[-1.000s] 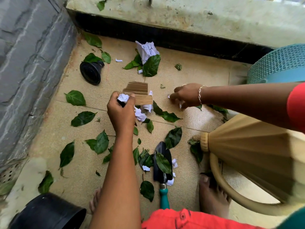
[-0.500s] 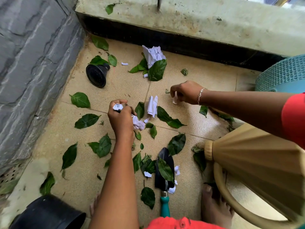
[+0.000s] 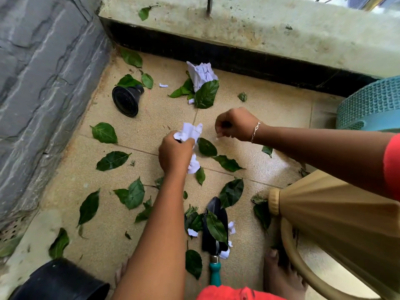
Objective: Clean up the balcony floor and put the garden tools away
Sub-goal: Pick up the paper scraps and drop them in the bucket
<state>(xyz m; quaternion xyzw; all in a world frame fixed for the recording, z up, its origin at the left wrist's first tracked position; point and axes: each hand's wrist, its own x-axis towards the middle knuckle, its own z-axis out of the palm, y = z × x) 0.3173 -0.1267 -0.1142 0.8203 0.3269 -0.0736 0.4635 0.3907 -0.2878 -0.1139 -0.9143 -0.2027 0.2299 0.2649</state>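
My left hand (image 3: 175,153) grips a bunch of crumpled white paper scraps (image 3: 191,131) over the tan tiled floor (image 3: 151,118). Just to its right, my right hand (image 3: 236,124) has its fingers curled and pinches a tiny white scrap (image 3: 217,138). Green leaves (image 3: 112,160) lie scattered all over the tiles. A larger crumpled paper (image 3: 202,73) sits on leaves near the back ledge. A trowel (image 3: 213,239) with a black blade and teal handle lies near my feet, half covered by leaves and paper bits.
A small black pot (image 3: 126,101) lies on its side at the back left. A big black pot (image 3: 58,282) is at the bottom left. A beige watering can (image 3: 337,224) and a teal basket (image 3: 368,105) stand at the right. A grey stone wall (image 3: 43,83) and a concrete ledge (image 3: 259,29) bound the corner.
My left hand moved forward and took up the white paper that lay beside it. The brown cardboard seen a second ago is out of sight. My right hand lifted off the floor with a scrap.
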